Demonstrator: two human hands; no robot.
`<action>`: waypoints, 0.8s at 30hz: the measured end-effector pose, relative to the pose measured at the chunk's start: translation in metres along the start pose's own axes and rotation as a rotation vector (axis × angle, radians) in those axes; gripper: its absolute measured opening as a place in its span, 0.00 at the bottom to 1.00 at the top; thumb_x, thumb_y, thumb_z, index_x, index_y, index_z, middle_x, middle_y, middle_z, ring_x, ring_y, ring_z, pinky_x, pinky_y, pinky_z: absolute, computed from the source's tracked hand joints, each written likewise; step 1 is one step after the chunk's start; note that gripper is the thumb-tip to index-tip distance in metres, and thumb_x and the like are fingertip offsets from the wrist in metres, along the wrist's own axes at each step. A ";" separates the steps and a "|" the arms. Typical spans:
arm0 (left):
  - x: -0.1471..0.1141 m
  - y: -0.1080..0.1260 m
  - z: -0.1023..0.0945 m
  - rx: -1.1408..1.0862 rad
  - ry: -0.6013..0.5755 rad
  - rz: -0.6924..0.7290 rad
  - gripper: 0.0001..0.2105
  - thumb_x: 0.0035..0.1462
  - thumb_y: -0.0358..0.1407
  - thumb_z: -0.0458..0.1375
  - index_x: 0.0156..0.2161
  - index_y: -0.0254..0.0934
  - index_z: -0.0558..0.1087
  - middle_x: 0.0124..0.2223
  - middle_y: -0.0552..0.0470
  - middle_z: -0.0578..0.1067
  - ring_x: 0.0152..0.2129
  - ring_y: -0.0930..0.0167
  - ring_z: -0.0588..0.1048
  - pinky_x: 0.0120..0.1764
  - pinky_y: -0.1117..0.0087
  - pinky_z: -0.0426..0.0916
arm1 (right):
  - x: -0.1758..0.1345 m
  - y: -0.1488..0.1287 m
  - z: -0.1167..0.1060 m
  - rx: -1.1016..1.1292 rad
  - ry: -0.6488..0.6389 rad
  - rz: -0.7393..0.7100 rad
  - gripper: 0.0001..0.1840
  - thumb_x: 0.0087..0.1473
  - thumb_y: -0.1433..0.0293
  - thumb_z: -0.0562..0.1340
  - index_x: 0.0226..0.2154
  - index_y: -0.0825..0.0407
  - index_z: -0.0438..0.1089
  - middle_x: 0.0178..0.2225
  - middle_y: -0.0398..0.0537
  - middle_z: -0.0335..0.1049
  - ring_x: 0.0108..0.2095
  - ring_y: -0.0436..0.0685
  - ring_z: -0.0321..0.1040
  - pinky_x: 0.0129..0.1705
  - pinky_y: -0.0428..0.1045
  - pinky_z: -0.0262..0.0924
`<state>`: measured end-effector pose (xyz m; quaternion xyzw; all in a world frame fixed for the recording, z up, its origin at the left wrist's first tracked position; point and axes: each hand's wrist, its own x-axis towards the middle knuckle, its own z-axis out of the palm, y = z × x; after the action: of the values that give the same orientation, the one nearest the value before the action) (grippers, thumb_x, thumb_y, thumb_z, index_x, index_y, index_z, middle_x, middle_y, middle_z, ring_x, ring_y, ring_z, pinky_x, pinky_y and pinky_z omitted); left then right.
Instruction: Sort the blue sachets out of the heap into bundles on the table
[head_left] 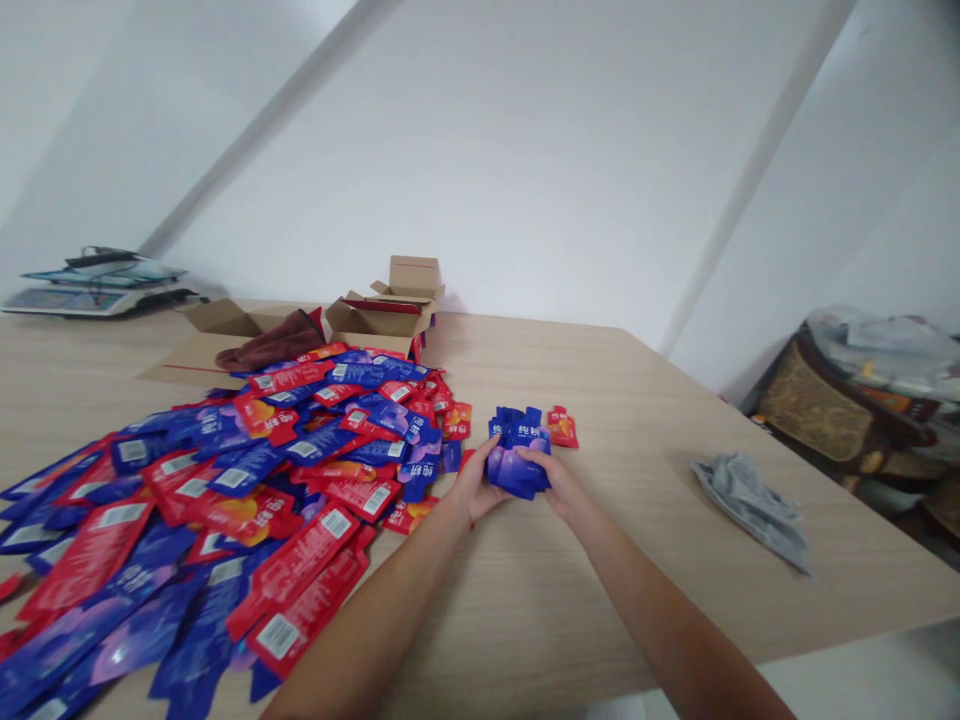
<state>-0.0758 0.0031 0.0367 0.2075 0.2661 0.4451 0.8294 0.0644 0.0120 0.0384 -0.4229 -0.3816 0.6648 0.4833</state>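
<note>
Between my two hands is a bunch of blue sachets, held upright above the table with their notched tops pointing away from me. My left hand is closed around the left side of the bunch. On the right edge, my right hand pinches it, thumb on the front. A bit of red shows beside my left fingers; I cannot make out whether it is held. Just behind the bunch, a red sachet lies on the table. To the left spreads a big loose pile of red and blue sachets.
Open cardboard boxes stand behind the pile, with a dark brown cloth by one. A scale with items on top sits far left. On the right lie a grey cloth and, past the table edge, a patterned chair.
</note>
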 end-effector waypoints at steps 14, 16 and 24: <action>0.002 0.006 -0.004 0.008 -0.004 -0.001 0.15 0.52 0.34 0.59 0.44 0.31 0.68 0.35 0.44 0.78 0.31 0.64 0.77 0.38 0.57 0.72 | 0.005 0.007 -0.010 0.114 -0.085 0.083 0.18 0.47 0.60 0.64 0.39 0.53 0.71 0.34 0.47 0.76 0.34 0.56 0.73 0.39 0.51 0.67; 0.003 0.006 -0.004 0.013 0.004 0.004 0.13 0.51 0.32 0.59 0.43 0.30 0.68 0.35 0.45 0.78 0.30 0.65 0.77 0.38 0.59 0.73 | 0.004 0.004 -0.006 0.091 -0.100 0.061 0.19 0.47 0.60 0.64 0.40 0.53 0.71 0.34 0.46 0.76 0.35 0.56 0.73 0.40 0.51 0.67; 0.006 -0.001 -0.007 -0.016 -0.004 0.035 0.15 0.53 0.34 0.58 0.45 0.30 0.67 0.35 0.44 0.78 0.30 0.65 0.77 0.38 0.56 0.72 | 0.006 -0.005 -0.005 -0.039 -0.044 -0.034 0.20 0.42 0.60 0.68 0.39 0.52 0.72 0.37 0.45 0.76 0.38 0.56 0.73 0.42 0.50 0.67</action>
<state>-0.0768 0.0087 0.0287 0.2066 0.2572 0.4611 0.8237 0.0699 0.0201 0.0402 -0.4109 -0.4120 0.6582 0.4777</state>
